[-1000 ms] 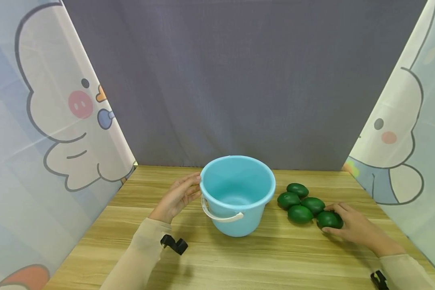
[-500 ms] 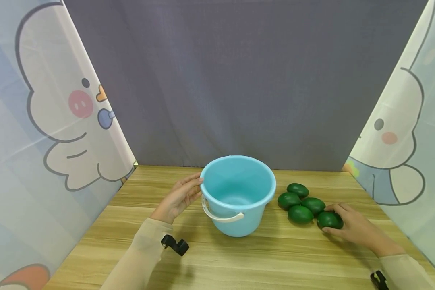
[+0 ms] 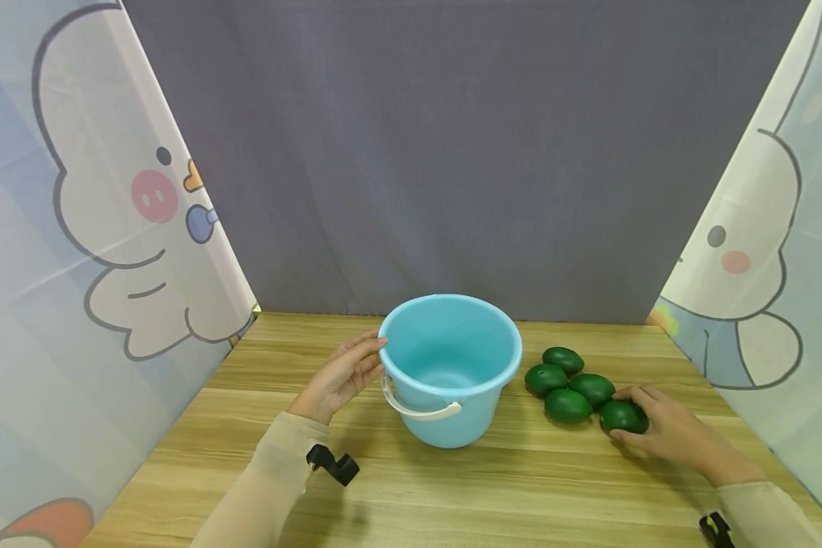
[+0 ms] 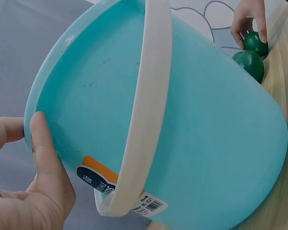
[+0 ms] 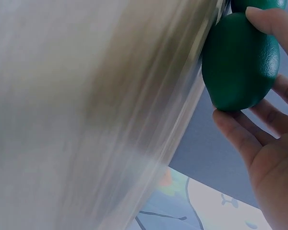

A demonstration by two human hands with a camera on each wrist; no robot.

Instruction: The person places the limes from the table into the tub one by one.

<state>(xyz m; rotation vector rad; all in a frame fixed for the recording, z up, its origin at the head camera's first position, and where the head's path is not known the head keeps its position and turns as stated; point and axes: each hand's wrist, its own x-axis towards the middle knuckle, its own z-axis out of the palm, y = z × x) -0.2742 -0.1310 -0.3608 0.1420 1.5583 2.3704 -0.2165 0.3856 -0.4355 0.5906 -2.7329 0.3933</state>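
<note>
Standing upright on the table (image 3: 493, 495), the bucket (image 3: 476, 415) is held at the left of its rim by the left hand (image 3: 339, 378). Fingers of that hand are slightly bent, with only a narrow gap left; the rim is pinched there, one fingertip being seen on its outer side. A white handle (image 4: 152, 96) is hung down along the near side of the bucket. On the bucket's wall, partly covered by the handle, a label (image 4: 97, 179) in orange and dark blue is shown.

To the right of the bucket, five avocados are laid close together. The outermost avocado (image 3: 624, 417), farthest from the bucket, is gripped by the right hand (image 3: 674, 432): thumb and fingers are curved about it and parted just as wide as the fruit. Whether its weight is borne by the table cannot be told. The other four avocados (image 3: 568, 406) are bunched between it and the bucket, well clear of the bucket's wall.

Behind the bucket, a dark grey cloth (image 3: 425, 152) is hung; to the left, beyond the table, a cartoon print (image 3: 109, 190) is seen. Both forearms are covered by cream sleeves (image 3: 274, 468).
</note>
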